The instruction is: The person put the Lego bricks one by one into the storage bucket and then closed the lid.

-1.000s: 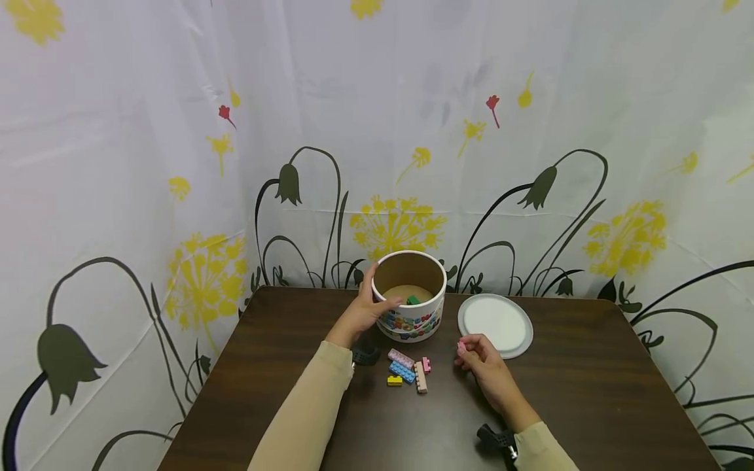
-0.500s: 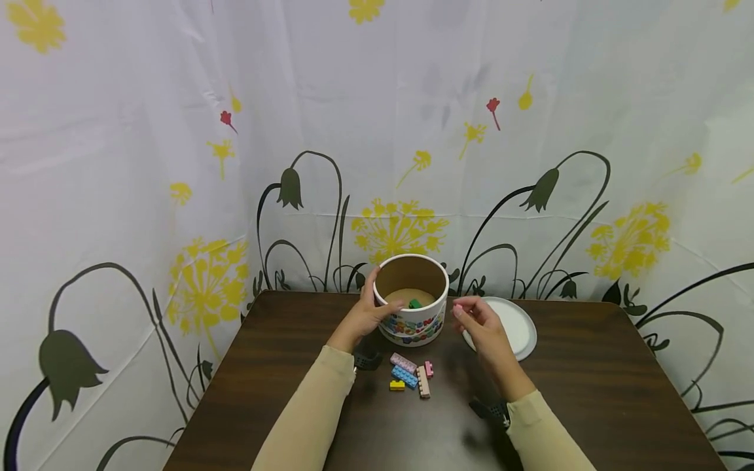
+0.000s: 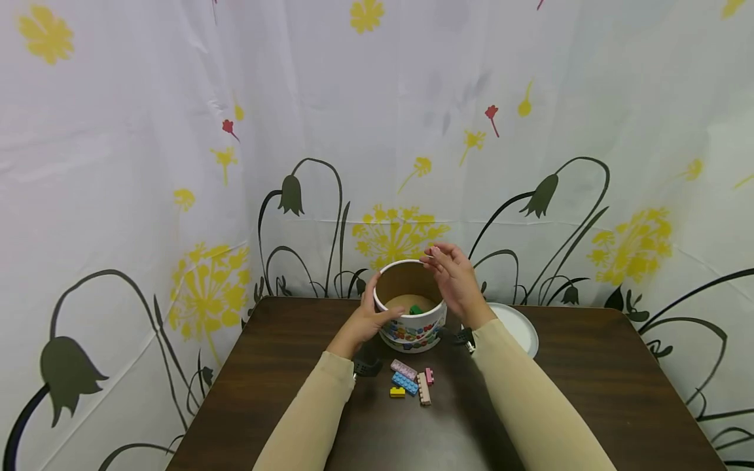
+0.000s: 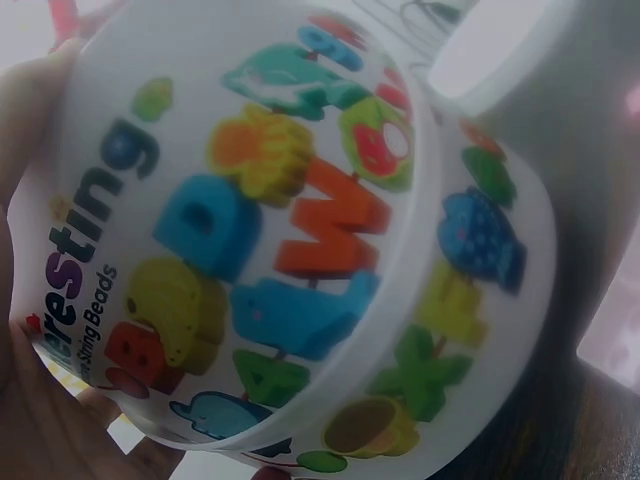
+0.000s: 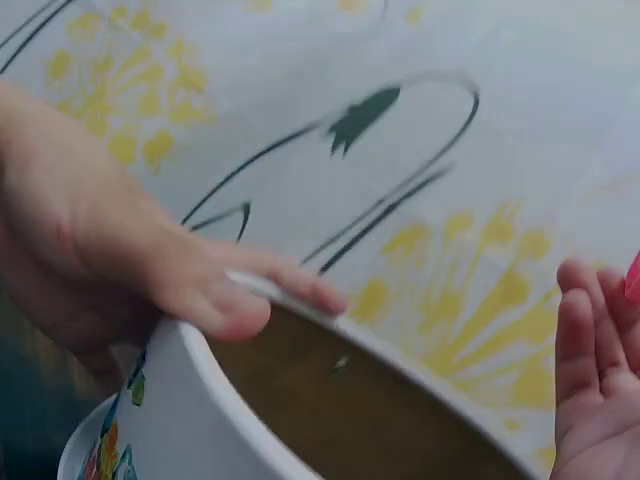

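A round white tub [image 3: 406, 340] printed with colourful letters and animals stands at the back of the table. My left hand [image 3: 361, 325] grips its left side, thumb across the near rim. Close up in the left wrist view, its printed wall [image 4: 300, 210] fills much of the picture. Over the tub's right rim, my right hand [image 3: 458, 280] pinches a small pink toy brick [image 5: 633, 282], mostly cut off in the right wrist view. A green brick [image 3: 415, 309] lies inside the tub. In front are lilac [image 3: 404, 368], blue [image 3: 405, 383], yellow [image 3: 397, 392], beige [image 3: 423, 390] and pink [image 3: 429, 375] bricks.
A round white lid [image 3: 521, 330] lies flat right of the tub, partly behind my right forearm. A flower-printed curtain [image 3: 318, 98] hangs just past the far edge of the dark wooden table [image 3: 283, 366].
My right hand has carried the pink brick up and left, from beside the lid to above the tub's right rim. My left hand stays on the tub.
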A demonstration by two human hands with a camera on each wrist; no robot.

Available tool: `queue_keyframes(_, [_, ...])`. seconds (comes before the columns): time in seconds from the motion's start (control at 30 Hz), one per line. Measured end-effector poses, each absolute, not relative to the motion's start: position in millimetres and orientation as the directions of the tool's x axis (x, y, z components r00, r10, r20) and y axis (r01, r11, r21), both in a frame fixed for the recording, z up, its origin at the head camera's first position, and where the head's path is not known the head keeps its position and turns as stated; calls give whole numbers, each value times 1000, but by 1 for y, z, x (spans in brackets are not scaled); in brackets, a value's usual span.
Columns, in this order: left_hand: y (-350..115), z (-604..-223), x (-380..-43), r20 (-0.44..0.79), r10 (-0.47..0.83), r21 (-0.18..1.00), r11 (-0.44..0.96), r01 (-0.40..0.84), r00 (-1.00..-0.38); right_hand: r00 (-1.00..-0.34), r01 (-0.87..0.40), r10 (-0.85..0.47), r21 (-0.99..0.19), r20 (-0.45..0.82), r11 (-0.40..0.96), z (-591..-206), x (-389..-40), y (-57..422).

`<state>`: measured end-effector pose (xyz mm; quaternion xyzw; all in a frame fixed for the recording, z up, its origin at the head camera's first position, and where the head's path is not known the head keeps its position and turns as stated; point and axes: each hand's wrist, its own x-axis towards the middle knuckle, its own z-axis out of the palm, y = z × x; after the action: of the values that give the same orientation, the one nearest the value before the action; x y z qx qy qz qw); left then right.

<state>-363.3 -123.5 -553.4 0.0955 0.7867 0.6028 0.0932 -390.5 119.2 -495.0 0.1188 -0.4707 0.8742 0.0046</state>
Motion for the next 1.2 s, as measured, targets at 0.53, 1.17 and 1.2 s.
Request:
queue_keyframes(0.53, [-126, -557, -362, -9, 234, 967, 250, 51, -972, -987, -85, -84, -888, 137, -451, -506, -414, 97])
queue_keyframes(1.17, [-122, -557, -362, 0, 248, 975, 215, 55, -969, -990, -113, -41, -931, 135, -347, -506, -414, 96])
queue_keyframes(1.2, [-122, -557, -362, 1, 248, 975, 213, 56, -969, -990, -112, -39, -932, 134, -345, -506, -413, 97])
